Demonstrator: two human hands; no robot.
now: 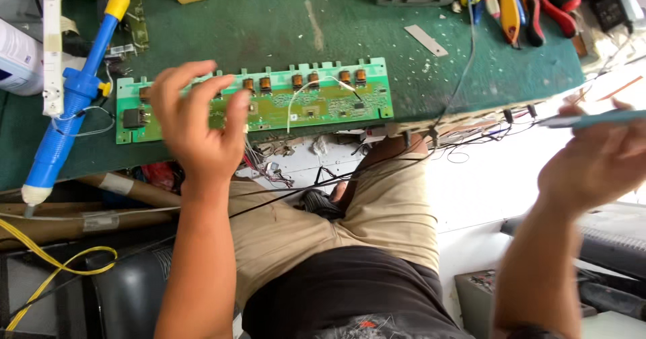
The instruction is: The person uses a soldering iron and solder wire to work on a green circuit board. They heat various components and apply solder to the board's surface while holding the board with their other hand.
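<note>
Seated person at a green-covered workbench (269, 23), seen from above. At far left, a blue and yellow suction pump for solder (70, 97) lies slantwise on the mat, its pale tip hanging past the bench edge; a white light strip (51, 43) lies across its upper part. Beside it, a long green circuit board (316, 100) lies flat along the front edge of the bench, with a row of small brown coils along its far side and a loose white wire (296, 100) arching over its middle.

The left hand (198, 127) hovers over the left part of the board, fingers spread and loosely curled, holding nothing; whether the fingertips touch the board cannot be told.

Black wires (377, 167) trail off the bench edge and across the lap. At upper right lie pliers and cutters with red and yellow handles (531, 6).

The right hand (595, 167), blurred, is raised well off to the right of the bench, clear of the board, with its fingers closed around a thin teal tool (592, 118).

Likely hazards: the board sits at the very edge, so a push from the left hand could tip it off; a sleeve or wrist could snag the white wire; the trailing black wires could catch on a knee; the overhanging pump could be knocked to the floor.
</note>
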